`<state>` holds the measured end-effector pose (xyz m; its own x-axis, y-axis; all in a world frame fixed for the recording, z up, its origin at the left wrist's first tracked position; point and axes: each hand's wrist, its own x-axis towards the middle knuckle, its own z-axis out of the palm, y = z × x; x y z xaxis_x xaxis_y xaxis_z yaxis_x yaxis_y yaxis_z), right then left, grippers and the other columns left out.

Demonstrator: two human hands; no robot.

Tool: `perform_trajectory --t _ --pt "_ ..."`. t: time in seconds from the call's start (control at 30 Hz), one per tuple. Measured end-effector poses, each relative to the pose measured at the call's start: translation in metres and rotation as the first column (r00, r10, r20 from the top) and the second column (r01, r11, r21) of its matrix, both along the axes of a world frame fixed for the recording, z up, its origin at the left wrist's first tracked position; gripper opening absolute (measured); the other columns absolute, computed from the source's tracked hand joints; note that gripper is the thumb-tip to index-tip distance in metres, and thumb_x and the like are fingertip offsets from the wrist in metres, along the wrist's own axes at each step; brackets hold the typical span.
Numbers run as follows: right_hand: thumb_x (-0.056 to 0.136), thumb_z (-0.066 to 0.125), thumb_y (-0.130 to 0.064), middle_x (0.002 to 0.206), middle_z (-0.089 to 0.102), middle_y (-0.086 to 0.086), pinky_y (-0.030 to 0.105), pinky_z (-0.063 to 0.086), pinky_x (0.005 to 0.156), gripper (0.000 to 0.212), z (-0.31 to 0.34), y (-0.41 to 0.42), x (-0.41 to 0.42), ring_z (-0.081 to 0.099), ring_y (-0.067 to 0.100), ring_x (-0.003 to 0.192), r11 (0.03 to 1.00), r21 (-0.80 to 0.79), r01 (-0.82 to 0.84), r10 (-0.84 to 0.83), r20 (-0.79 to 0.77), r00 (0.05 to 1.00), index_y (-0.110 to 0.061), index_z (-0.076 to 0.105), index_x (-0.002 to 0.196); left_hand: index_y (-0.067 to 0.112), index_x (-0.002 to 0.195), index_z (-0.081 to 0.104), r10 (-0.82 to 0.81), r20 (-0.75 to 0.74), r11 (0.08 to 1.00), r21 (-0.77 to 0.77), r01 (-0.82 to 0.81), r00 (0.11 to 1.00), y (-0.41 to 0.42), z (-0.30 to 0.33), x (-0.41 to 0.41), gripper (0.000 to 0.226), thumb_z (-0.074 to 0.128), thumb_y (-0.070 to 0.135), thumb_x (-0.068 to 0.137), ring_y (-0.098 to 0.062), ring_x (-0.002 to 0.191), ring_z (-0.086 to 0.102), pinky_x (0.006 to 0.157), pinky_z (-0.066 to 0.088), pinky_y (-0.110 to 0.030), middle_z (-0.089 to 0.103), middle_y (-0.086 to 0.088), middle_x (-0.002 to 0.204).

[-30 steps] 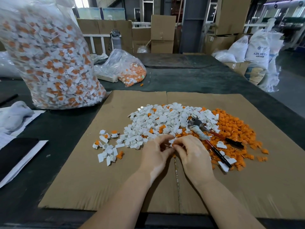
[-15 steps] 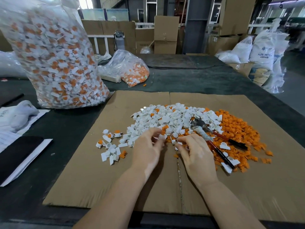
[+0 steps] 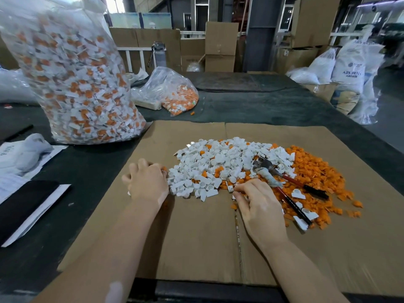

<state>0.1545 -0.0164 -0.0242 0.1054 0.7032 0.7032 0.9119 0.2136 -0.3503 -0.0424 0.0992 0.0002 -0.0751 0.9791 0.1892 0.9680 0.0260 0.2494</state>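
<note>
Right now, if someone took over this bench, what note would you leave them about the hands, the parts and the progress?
Left hand: fingers curled, knuckles up, at the left edge of the white pile; any hold is hidden.
Right hand: pinches a white piece at the pile's near edge.
Orange pile lies right of the white one, pliers across both, all on the cardboard.
Done: big bag full of white-and-orange parts.
Left: both loose piles, seemingly.

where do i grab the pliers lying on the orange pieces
Grip the pliers by both red-and-black handles, coming from the near right: they splay that way, bare on the orange pieces, while the metal head sits among the white pieces.
</note>
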Motion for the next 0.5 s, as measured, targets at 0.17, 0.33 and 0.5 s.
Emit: perform_trajectory --t 0.17,0.33,0.5 --pt "0.076 0.071 0.003 0.078 0.063 0.006 0.038 0.052 0.067 0.009 -0.003 0.002 0.001 0.06 0.025 0.075 0.998 -0.01 0.063 -0.063 0.033 0.997 -0.004 0.068 0.081 0.03 0.117 0.062 -0.147 0.144 0.98 0.153 0.125 0.979 -0.012 -0.001 0.019 0.025 0.051 0.031 0.095 -0.021 0.115 0.031 0.087 0.017 -0.031 0.05 0.003 0.122" --pt "0.069 0.071 0.005 0.076 0.064 0.004 0.038 0.046 0.065 0.017 -0.004 0.001 0.002 0.061 0.028 0.075 0.967 -0.028 0.251 -0.251 0.023 0.968 -0.009 0.068 0.078 0.024 0.104 0.07 -0.433 0.247 0.898 0.205 0.39 0.867 -0.031 -0.001 0.05 0.017 0.059 0.027 0.091 -0.017 0.101 0.046 0.084 0.03 -0.026 0.062 0.005 0.103" --pt "0.062 0.071 0.002 0.074 0.063 0.002 0.037 0.04 0.07 0.02 -0.006 -0.002 0.001 0.06 0.027 0.075 0.938 -0.02 0.345 -0.344 0.053 0.938 -0.012 0.067 0.075 0.026 0.121 0.061 -0.494 0.243 0.866 0.217 0.45 0.835 -0.045 -0.014 0.073 0.032 0.055 0.017 0.091 -0.018 0.107 0.045 0.094 0.035 -0.031 0.058 0.003 0.113"
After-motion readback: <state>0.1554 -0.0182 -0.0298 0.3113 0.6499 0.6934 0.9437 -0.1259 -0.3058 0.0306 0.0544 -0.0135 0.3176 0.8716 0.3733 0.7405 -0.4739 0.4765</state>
